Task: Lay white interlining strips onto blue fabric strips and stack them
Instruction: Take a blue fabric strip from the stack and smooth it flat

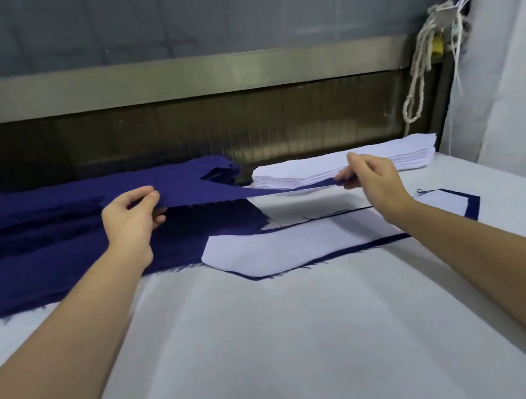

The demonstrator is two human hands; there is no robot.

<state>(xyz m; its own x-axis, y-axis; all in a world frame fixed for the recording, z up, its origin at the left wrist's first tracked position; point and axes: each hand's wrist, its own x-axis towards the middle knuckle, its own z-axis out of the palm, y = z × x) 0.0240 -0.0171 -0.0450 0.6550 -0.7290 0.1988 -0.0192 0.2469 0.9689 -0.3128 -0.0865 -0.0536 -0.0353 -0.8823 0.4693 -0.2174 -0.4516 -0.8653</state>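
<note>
Your left hand [133, 213] and right hand [372, 178] each pinch an end of a lifted blue fabric strip [221, 194]; next, probably lay it squarely atop the interlined strip [294, 242] toward the tabletop's right edge.

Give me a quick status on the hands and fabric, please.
Left hand and right hand pinch a blue strip, lifted. Interlined strip lies beneath. Nothing blocking.

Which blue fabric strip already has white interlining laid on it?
The flat blue strip nearest the person, only its edges showing round the white interlining. The held strip and the blue pile at left are bare.
</note>
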